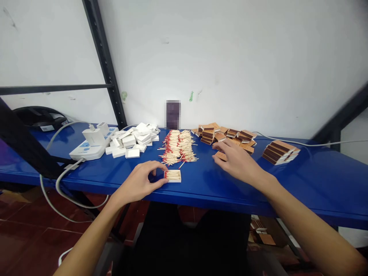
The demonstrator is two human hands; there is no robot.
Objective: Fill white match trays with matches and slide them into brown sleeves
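Note:
My left hand point(142, 183) rests on the blue table point(316, 180) near its front edge, thumb and fingers pinching the left end of a small white tray filled with matches point(173, 175). My right hand point(235, 160) reaches forward with fingers spread, laid over a brown matchbox sleeve point(220, 155) at the edge of a heap of brown sleeves point(224, 135). A pile of loose red-tipped matches point(178, 147) lies between the hands, farther back. White empty inner trays point(133, 140) are heaped at the left.
A stack of finished brown matchboxes point(280, 151) stands at the right. A white power strip with a plug point(90, 143) and grey cables point(61, 184) sit at the left, beside black shelf struts point(106, 65). A white wall rises behind.

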